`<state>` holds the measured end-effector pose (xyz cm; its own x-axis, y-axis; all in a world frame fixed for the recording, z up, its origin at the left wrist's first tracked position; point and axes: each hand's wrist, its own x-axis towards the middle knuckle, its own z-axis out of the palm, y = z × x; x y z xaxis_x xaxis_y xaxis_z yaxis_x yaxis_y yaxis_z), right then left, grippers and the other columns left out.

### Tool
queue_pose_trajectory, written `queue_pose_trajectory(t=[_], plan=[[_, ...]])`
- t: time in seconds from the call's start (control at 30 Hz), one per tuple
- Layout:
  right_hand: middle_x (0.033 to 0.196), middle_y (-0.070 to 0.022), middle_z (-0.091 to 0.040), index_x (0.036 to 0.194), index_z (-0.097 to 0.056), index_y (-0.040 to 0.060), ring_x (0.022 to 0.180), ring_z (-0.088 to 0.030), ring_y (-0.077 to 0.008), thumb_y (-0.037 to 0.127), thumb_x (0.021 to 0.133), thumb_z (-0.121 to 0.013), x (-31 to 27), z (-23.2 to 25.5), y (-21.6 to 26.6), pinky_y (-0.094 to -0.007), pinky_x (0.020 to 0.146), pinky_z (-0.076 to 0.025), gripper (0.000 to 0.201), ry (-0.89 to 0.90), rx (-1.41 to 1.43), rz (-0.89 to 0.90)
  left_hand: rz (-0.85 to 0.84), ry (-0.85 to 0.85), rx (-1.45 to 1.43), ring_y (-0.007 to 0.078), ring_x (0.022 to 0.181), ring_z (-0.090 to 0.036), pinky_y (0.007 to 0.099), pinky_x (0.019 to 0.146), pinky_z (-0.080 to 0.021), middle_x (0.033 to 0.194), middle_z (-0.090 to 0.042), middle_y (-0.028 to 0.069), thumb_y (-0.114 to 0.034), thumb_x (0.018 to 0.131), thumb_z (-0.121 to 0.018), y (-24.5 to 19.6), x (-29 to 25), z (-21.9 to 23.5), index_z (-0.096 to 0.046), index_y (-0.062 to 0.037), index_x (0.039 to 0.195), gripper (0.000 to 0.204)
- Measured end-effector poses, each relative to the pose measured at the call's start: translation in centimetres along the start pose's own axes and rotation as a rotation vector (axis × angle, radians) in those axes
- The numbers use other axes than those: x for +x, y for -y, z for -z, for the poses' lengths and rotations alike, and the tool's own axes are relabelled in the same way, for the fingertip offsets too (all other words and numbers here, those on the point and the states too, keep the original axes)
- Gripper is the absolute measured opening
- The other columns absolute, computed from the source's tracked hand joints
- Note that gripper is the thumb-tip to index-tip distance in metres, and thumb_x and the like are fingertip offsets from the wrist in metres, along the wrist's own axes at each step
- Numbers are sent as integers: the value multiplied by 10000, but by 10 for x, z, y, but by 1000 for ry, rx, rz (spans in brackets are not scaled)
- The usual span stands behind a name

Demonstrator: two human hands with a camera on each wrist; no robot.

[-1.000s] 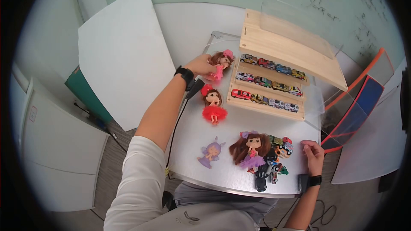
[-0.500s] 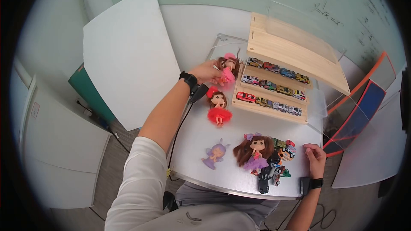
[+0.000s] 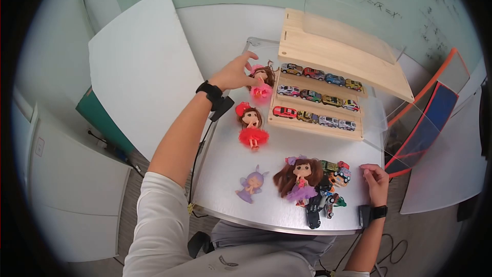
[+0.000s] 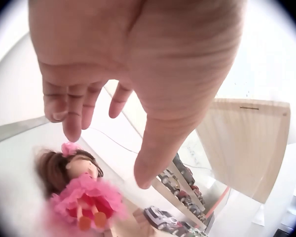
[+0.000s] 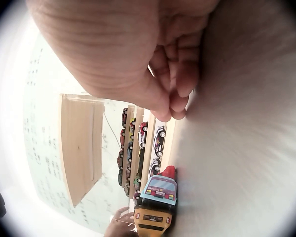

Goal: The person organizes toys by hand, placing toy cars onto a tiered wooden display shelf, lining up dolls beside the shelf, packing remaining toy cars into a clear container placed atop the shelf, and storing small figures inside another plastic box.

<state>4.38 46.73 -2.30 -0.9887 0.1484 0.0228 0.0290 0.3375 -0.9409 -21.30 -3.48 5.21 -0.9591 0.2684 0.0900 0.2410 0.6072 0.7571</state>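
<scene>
White and rounded, the table (image 3: 225, 159) sits under a green board scrawled with formulas, and at its far end the pink-dressed doll (image 3: 261, 83) now leans by itself against the left edge of the wooden car rack (image 3: 328, 61). Half a second ago the left hand (image 3: 233, 74) was wrapped round that doll; now it has let go and hovers just above and to the left of it with fingers spread and loose, so the placing looks finished. The right hand (image 3: 376, 179) rests at the near right edge with fingers curled in on themselves, holding nothing that I can see, just beside the heap of toy cars (image 3: 330, 190). From the left wrist view the doll's feet blur out, so whether she stands or merely leans is hard to tell. A clear cover over the rack is barely visible.
</scene>
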Motion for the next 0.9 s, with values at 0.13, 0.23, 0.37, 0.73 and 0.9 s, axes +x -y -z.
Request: queue_pose_trajectory(t=[0.13,0.23,0.37,0.73,0.9], plan=[[984,9,-741,1110,-755,9,822,-592,-45,44,1011,-673,-1,-4,5,-212,746,-470,133,-31,53,-21,-167,192,281,230,969,-635,374,885,-534,1163,-673,121,-189,734,-923,31,29,-27,-537,-53,1408,788],[972,10,-741,1101,-758,14,829,-594,-43,45,1008,-676,-1,-3,4,-213,749,-472,127,-44,53,-23,-207,194,11,359,1122,-667,414,1001,-525,1180,-719,187,-210,676,-923,41,45,-45,-611,-26,1330,747],[963,14,-735,1108,-762,22,833,-599,-43,48,1003,-682,-1,-2,-1,-206,754,-470,136,-20,46,-14,-279,244,152,287,1130,-655,387,1006,-521,1243,-705,163,-177,766,-883,56,66,-48,-569,-50,1406,724],[964,18,-729,1116,-762,14,837,-603,-50,45,1005,-674,-1,0,-5,-213,777,-482,145,15,48,6,-147,96,407,198,816,-607,340,755,-545,1264,-599,126,-247,853,-877,-44,-73,10,-627,-124,1385,600],[987,11,-738,1120,-759,5,853,-608,-55,34,1002,-672,2,-1,-6,-216,795,-487,149,33,26,53,-492,122,462,299,949,-697,382,826,-579,1364,-533,156,-97,850,-831,-40,-149,-46,-707,-87,1166,339]])
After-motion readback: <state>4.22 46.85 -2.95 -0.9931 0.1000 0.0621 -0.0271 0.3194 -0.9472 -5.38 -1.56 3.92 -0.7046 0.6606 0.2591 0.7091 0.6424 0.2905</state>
